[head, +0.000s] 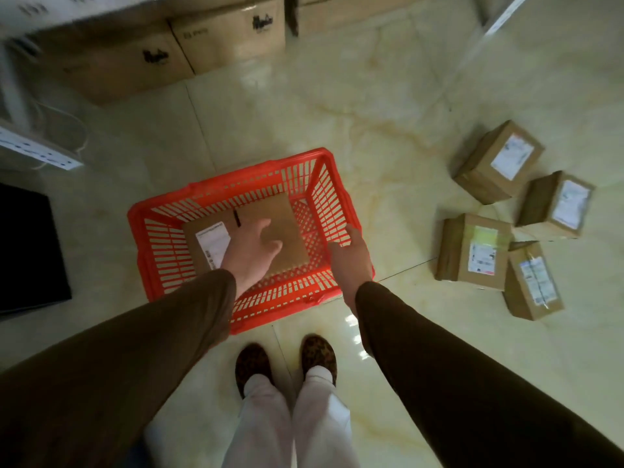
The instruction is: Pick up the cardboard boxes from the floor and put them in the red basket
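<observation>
The red basket (162, 241) stands on the tiled floor straight ahead of my feet. Two cardboard boxes lie flat in it: one with a white label (206, 239) on the left, a plain one (287, 217) on the right. My left hand (251, 251) hovers open above them, palm down, holding nothing. My right hand (351, 255) hangs over the basket's right rim, fingers loosely spread and empty. To the right, several small labelled cardboard boxes sit on the floor, among them one nearest the basket (472, 253), one further back (496, 162) and one at the front right (531, 282).
Large cartons (229, 35) line the far wall. A white shelf unit (37, 150) and a black object (27, 251) stand at the left. My feet (285, 361) are just behind the basket. Pale glossy floor lies between the basket and the small boxes.
</observation>
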A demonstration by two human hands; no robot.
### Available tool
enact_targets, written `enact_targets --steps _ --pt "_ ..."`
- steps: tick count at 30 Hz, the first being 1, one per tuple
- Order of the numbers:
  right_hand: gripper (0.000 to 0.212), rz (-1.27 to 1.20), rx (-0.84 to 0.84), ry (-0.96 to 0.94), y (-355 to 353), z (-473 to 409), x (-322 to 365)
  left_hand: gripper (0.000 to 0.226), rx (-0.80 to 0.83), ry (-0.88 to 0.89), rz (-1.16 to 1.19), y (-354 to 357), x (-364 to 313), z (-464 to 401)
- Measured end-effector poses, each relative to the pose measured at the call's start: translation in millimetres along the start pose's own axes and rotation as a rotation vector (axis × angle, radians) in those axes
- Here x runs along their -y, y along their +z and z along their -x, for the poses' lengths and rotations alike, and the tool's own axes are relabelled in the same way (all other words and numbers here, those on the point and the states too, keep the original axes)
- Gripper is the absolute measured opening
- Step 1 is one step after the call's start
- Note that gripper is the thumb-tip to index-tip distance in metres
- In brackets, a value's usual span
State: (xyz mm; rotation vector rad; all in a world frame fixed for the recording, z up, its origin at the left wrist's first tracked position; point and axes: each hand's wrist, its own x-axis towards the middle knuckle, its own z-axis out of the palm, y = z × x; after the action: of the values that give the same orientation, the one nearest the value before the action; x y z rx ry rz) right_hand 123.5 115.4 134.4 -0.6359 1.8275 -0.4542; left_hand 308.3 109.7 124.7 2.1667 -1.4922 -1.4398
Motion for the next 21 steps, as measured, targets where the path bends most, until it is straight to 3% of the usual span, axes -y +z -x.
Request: enact_targets --steps 5,11,21 --pt "0.061 -0.037 -0.106 0.002 -60.5 27.2 8.5 0.057 0.054 0.029 0.032 14.4 -56.8 30.1" --pt "0.055 -0.102 -0.22 0.007 -138.6 41.9 -11.9 0.051 0.078 0.128 -0.048 55.1 -128.5 52.2" --pt "0.048 -0.051 -0.239 0.0 -290.2 46.3 -69.9 0.049 0.085 0.155 -0.144 172.9 -215.1 89.0"
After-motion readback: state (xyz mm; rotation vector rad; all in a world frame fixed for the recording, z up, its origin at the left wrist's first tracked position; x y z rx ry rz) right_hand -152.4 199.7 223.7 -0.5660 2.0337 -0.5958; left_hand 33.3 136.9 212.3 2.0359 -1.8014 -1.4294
